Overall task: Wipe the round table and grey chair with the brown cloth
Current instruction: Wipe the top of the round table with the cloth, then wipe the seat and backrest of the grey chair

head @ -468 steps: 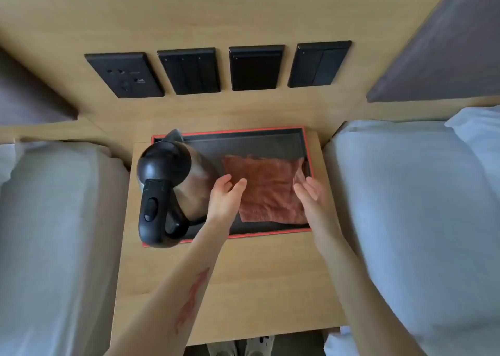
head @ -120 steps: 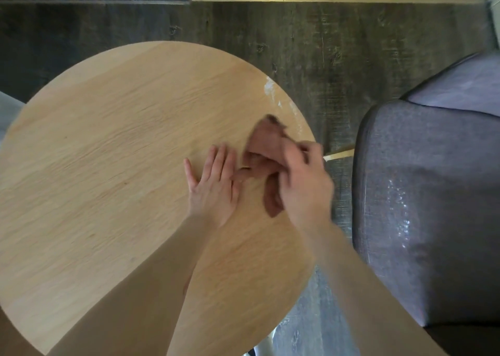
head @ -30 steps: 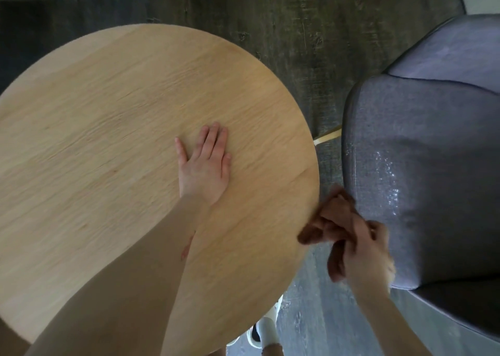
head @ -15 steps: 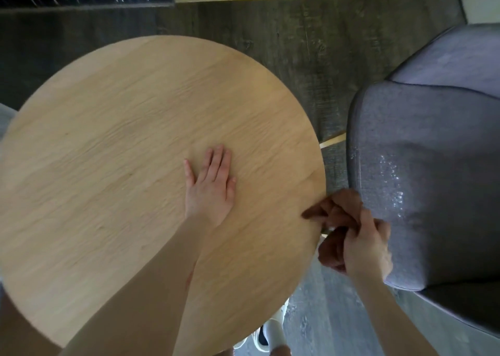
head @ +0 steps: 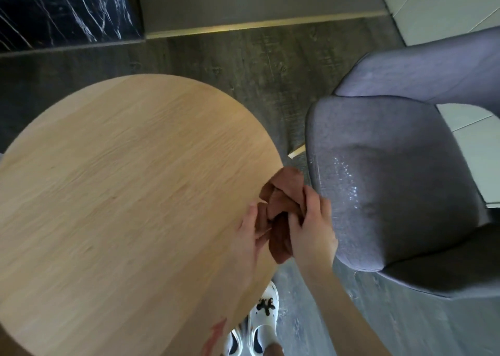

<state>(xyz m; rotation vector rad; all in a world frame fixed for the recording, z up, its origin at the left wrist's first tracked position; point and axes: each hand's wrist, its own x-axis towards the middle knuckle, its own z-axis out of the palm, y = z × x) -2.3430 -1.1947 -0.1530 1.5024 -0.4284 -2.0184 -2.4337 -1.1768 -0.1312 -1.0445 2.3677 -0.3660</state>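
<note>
**Desk:** Where's the cloth from where you sit?

**Me:** I see the brown cloth point(head: 282, 209) bunched up at the right edge of the round table point(head: 121, 207), in the gap between the table and the grey chair point(head: 392, 182). Both hands are on it.

**Desk:** How are they on it?

**Me:** The right hand point(head: 311, 228) has its fingers curled round the wad, gripping it from the chair side. The left hand point(head: 251, 234) comes in from the table side with its fingers on the cloth's near fold; it looks like a pinch, though that hand is blurred, so I won't swear to it.

**Desk:** Which way does the cloth run?

**Me:** Its long axis goes roughly away from me and back. The far end pokes out past the fingers, pointing away and slightly toward the chair's front corner, close to it; I can't tell whether they touch. The near end hangs as a rounded lobe below the right hand, over the dark floor point(head: 243, 55) just off the table rim.

**Desk:** Anything on the chair?

**Me:** A glistening speckled patch on the seat fabric, near its left edge. Below the table edge I also see a white shoe point(head: 263, 326) with dark marks.
</note>
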